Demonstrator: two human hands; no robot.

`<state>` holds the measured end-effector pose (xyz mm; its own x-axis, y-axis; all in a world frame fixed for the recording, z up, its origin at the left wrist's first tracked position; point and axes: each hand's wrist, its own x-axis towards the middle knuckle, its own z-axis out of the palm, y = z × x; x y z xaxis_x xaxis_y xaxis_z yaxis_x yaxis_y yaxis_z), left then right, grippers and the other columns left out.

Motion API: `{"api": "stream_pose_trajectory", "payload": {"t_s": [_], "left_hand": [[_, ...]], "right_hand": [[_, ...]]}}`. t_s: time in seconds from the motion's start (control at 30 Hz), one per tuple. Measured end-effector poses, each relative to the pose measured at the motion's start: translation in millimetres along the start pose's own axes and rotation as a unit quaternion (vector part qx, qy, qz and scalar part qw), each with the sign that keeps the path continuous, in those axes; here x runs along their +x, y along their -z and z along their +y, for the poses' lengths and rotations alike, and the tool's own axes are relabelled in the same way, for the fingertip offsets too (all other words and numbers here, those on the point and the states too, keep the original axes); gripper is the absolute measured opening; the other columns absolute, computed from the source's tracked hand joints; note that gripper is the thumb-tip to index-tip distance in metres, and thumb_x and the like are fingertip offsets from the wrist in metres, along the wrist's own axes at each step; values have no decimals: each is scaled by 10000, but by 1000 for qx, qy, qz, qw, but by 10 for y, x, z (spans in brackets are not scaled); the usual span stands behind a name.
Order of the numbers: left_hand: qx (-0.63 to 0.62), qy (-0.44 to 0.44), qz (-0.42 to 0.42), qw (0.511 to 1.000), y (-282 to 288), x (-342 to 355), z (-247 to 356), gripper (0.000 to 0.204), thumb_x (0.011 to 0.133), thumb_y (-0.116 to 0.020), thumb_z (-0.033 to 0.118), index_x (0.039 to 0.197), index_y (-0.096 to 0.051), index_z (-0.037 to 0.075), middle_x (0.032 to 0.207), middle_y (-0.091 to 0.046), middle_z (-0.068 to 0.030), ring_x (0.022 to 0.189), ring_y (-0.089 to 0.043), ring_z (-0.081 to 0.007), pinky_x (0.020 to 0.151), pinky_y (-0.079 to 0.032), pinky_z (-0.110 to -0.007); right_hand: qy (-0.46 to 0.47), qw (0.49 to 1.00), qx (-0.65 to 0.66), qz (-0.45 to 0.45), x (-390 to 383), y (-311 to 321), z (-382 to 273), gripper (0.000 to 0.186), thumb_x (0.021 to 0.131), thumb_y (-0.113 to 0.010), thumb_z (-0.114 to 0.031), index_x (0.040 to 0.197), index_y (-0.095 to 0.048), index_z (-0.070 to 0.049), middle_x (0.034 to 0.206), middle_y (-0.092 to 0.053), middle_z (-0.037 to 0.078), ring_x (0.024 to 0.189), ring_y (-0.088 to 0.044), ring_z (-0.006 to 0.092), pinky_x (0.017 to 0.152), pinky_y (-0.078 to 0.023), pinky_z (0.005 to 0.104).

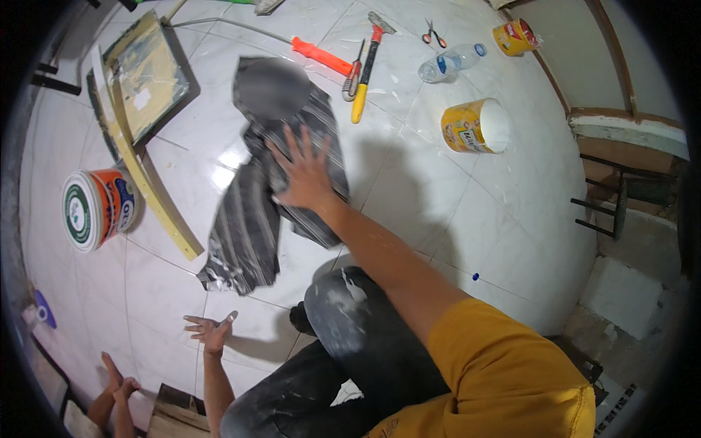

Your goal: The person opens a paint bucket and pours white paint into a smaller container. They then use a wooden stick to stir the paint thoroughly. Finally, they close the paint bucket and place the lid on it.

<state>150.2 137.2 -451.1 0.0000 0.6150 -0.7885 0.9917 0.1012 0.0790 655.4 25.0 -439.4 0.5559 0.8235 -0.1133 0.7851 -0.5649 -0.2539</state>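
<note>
A dark grey striped cloth [244,219], perhaps a garment, lies spread on the white tiled floor. White smears mark its near-left corner, and a round blurred patch covers its far end. My right hand [303,171] rests on the upper part of the cloth, palm down and fingers spread. Off to the left of my bent knee, my left hand [209,333] is held out with its fingers apart. It holds nothing and is clear of the cloth's near edge.
Beyond the cloth lie a red-handled roller frame [321,56], a utility knife [353,80], a scraper [367,69], scissors [434,34] and a plastic bottle [449,64]. Yellow tubs [464,125] stand right. Left are a bucket [106,208], yellow strip [157,201], paint tray [171,36] and another person's limbs [113,390].
</note>
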Motion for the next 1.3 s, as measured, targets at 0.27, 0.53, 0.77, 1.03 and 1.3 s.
{"api": "stream_pose_trajectory", "payload": {"t_s": [0.27, 0.53, 0.77, 1.03, 1.3], "left_hand": [[-11, 3, 48, 999, -80, -26, -33, 1517, 733, -820, 680, 1614, 214, 4, 1623, 205, -437, 1504, 121, -654, 1243, -26, -657], [-48, -157, 56, 985, -410, -702, -680, 1293, 782, -896, 383, 1642, -42, -68, 1683, 12, -386, 1604, 38, -436, 1291, -91, -485], [37, -170, 25, 984, -607, -972, -632, 1357, 751, -902, 479, 1637, -37, -75, 1697, -19, -355, 1606, -1, -434, 1301, -115, -488], [-40, -198, 16, 979, -434, -1201, -388, 1291, 804, -893, 362, 1658, 2, -5, 1718, -89, -276, 1571, -173, -460, 1248, -276, -549], [-126, -152, 26, 980, -902, -1905, -1203, 1333, 774, -926, 313, 1652, 22, -12, 1723, -40, -255, 1573, -188, -412, 1246, -291, -523]], "right_hand": [[46, 996, 69, 28, -828, -2, 686, 1109, 744, -738, -736, 1646, -339, -231, 1736, -150, 191, 1566, -196, 451, 1230, -103, 721], [-104, 986, 45, -124, -2868, 213, 1594, 1160, 581, -901, -613, 1596, -445, -286, 1736, -171, 178, 1591, -93, 468, 1162, -177, 789], [-158, 985, -41, -55, -906, 364, 2096, 1163, 666, -820, -684, 1638, -362, -239, 1735, -159, 190, 1601, -19, 454, 1189, -24, 780], [-66, 993, 92, -8, -3070, 217, 2433, 1281, 676, -821, -712, 1680, -225, -185, 1728, -115, 248, 1556, -178, 519, 1182, -245, 720], [0, 992, 42, -122, -4034, -365, 1532, 1029, 728, -749, -740, 1553, -504, -175, 1720, -181, 237, 1549, -143, 558, 1162, -229, 736]]}}
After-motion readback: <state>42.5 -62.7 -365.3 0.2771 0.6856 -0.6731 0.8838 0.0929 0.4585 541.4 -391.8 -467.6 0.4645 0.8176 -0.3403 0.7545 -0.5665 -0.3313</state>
